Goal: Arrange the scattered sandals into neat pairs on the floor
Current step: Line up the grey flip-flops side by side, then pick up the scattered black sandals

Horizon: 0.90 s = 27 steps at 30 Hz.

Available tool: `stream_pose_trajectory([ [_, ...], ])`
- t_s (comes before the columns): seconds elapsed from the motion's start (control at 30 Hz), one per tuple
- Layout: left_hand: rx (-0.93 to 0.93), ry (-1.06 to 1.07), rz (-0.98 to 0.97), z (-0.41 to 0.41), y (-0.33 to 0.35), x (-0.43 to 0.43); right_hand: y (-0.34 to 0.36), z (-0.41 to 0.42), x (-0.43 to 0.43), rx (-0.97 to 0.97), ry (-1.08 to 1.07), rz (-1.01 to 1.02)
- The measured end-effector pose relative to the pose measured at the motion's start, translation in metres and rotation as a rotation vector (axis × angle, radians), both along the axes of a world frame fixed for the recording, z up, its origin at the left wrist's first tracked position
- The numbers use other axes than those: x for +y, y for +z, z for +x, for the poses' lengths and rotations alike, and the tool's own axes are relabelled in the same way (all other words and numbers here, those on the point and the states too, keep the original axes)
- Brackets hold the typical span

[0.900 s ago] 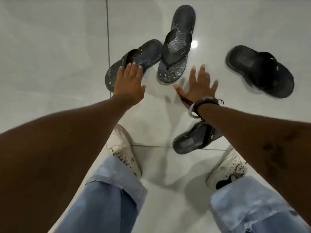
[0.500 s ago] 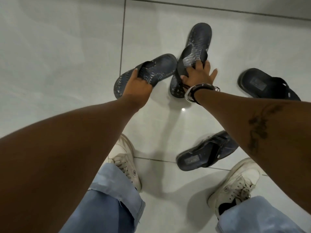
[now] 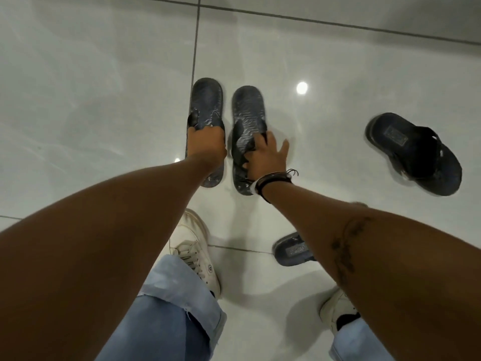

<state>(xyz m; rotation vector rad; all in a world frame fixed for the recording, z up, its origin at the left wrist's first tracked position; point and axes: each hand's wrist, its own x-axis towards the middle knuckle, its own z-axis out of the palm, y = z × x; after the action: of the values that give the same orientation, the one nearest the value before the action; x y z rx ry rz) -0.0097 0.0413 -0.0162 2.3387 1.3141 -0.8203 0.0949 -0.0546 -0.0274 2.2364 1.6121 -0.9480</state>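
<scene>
Two dark patterned flip-flops lie side by side on the pale tiled floor, heels pointing away from me. My left hand (image 3: 207, 143) grips the strap of the left flip-flop (image 3: 207, 100). My right hand (image 3: 265, 155) holds the strap of the right flip-flop (image 3: 248, 108), with its outer fingers spread. A black strapped sandal (image 3: 413, 152) lies apart at the right, angled. Its mate (image 3: 292, 250) sits nearer me, mostly hidden under my right forearm.
My two white sneakers (image 3: 194, 246) (image 3: 338, 308) and rolled blue jeans (image 3: 166, 308) fill the bottom of the view. Glossy floor tiles (image 3: 104, 87) with dark grout lines stretch to the left and beyond the flip-flops.
Both hands closed on the straps of the patterned flip-flops and turned them from splayed angles into a parallel pair. The view shifted, so the black sandals sit lower and further right.
</scene>
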Motion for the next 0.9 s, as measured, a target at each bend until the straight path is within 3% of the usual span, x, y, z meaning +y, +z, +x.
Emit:
stream_pose_trajectory([
  [0.27,-0.104,0.118,0.02,0.004,0.003,-0.008,0.009,0.014,-0.01,-0.016,-0.029,-0.009],
  [0.4,-0.118,0.03,0.209,0.022,0.017,-0.028,0.026,0.075,-0.045,-0.069,-0.001,0.076],
  [0.5,-0.155,0.089,0.205,0.056,0.032,-0.071,0.034,0.145,-0.083,-0.157,-0.008,-0.024],
  [0.63,-0.061,0.239,-0.107,0.125,0.038,-0.169,0.037,0.234,-0.143,-0.288,-0.026,-0.263],
  [0.73,0.044,0.675,-0.474,0.171,0.032,-0.235,0.03,0.278,-0.185,-0.335,0.105,-0.338],
  [0.8,0.046,0.826,-0.565,0.193,0.03,-0.259,0.024,0.294,-0.202,-0.351,0.166,-0.277],
  [0.9,0.099,0.958,-0.521,0.219,0.029,-0.278,0.017,0.308,-0.219,-0.343,0.108,-0.205],
])
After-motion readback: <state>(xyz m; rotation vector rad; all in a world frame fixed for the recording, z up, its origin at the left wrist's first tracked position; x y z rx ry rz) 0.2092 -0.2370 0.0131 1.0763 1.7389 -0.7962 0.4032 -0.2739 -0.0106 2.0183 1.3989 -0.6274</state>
